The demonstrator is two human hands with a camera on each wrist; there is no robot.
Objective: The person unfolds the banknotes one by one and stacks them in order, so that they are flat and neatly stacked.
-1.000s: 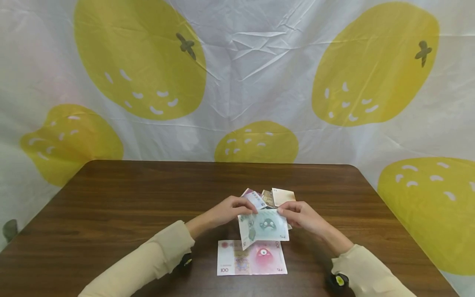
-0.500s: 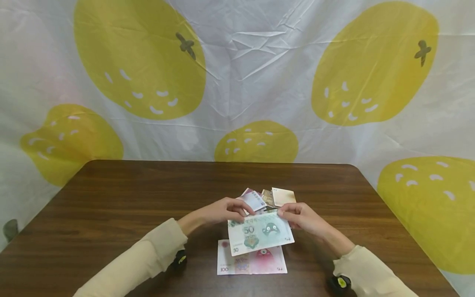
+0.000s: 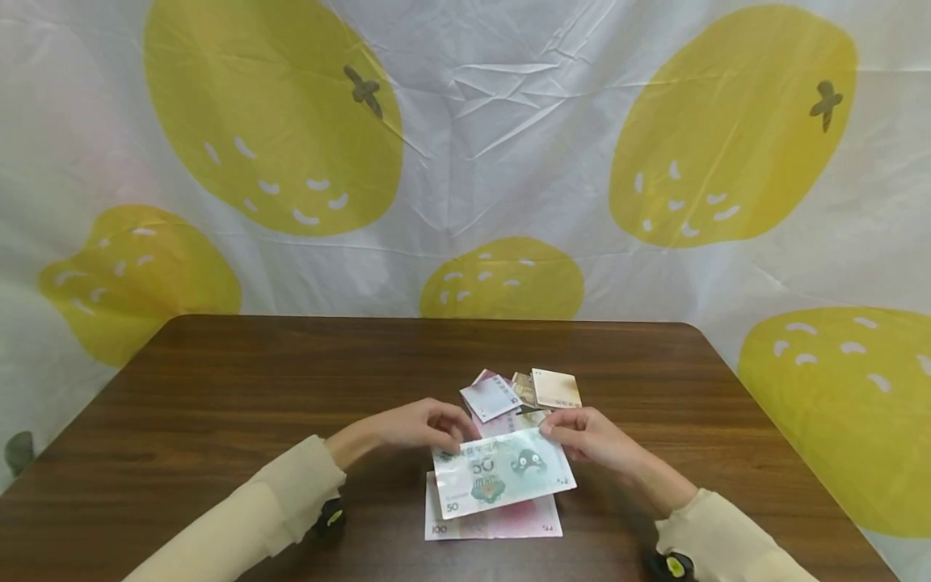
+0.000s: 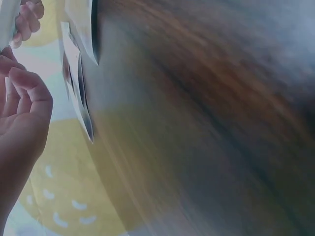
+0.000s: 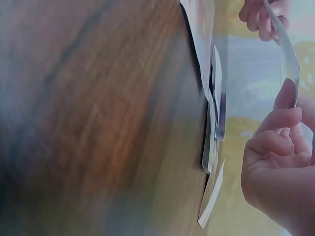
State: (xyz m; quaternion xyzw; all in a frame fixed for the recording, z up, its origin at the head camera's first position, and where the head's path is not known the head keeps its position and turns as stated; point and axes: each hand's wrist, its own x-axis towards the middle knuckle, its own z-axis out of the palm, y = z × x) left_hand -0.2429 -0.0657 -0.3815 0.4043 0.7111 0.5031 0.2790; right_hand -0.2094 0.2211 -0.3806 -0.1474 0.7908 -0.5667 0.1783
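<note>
A green play banknote marked 50 is held up, unfolded, over the table in the head view. My right hand pinches its top right corner between thumb and finger. At the top left corner, my left hand grips the note with thumb and fingers. Beneath it, partly covered, lies a pink banknote marked 100, flat on the wood. In the right wrist view the 50 note shows nearly edge-on between both hands. The left wrist view catches my left hand with curled fingers.
Behind the hands lies a loose pile: a folded pale blue note, a purple-pink note, a brown note and a folded tan note. The brown table meets a lemon-print curtain at the back.
The 50 note, with its left part folded a second ago, has opened out flat and come nearer and lower over the 100 note. My left hand has shifted left, uncovering more of the pile.
</note>
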